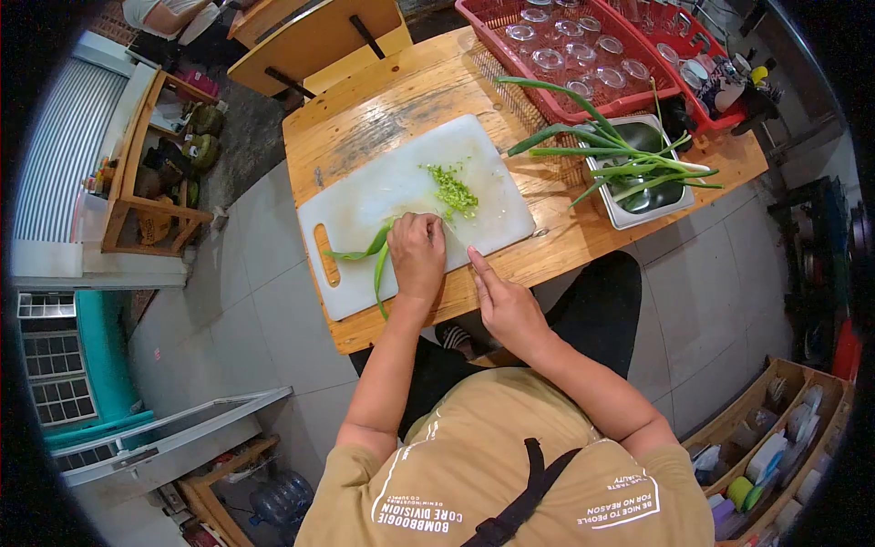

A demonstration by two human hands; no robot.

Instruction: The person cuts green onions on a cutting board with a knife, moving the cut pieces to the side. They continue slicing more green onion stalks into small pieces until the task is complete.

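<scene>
My left hand (417, 257) is closed on a green onion (378, 250) over the white cutting board (365, 196), its long leaves trailing out to the left. Just right of it, my right hand (501, 301) is wrapped round a knife at the board's near edge, forefinger stretched along it; the handle is hidden and the thin blade hard to make out. Beyond my hands lies a small heap of chopped green onion (456, 193). Whole green onions (629, 157) rest across a metal tray (629, 219) on the right.
Upturned glasses (549, 60) fill a red basket (620, 102) at the back right of the wooden table (342, 123). Another red basket (709, 118) holds utensils. A wooden chair (319, 46) stands behind the table. Part of a person (173, 16) shows at the upper left.
</scene>
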